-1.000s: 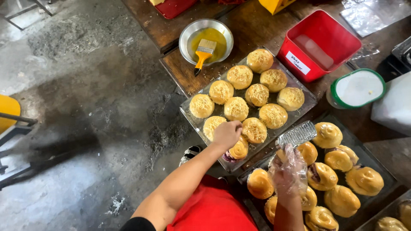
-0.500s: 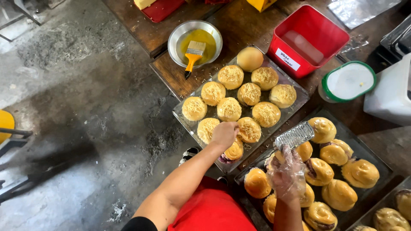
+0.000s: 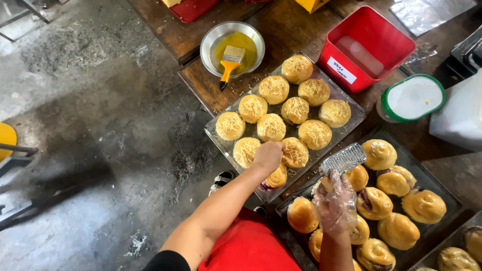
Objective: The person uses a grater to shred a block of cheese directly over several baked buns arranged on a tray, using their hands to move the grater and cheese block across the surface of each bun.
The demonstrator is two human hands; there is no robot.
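Note:
My left hand [image 3: 268,156] hovers with curled fingers over the near buns of a metal tray [image 3: 213,145]; what it holds, if anything, is hidden. The tray carries several round buns topped with grated cheese [image 3: 271,127]. One untopped bun [image 3: 277,177] lies just under my wrist. My right hand [image 3: 334,203], in a clear plastic glove, grips a small metal grater [image 3: 344,158] above a dark tray [image 3: 404,156] of glazed swirl buns [image 3: 374,202].
A steel bowl of yellow liquid [image 3: 246,42] with a yellow-handled brush [image 3: 228,62] sits beyond the tray. To the right stand a red tub [image 3: 369,45], a green-lidded white container [image 3: 412,98] and a white jug [image 3: 462,115]. Stained concrete floor [image 3: 90,125] lies to the left.
Both hands stay in nearly the same places over their trays. Only my view has shifted a little.

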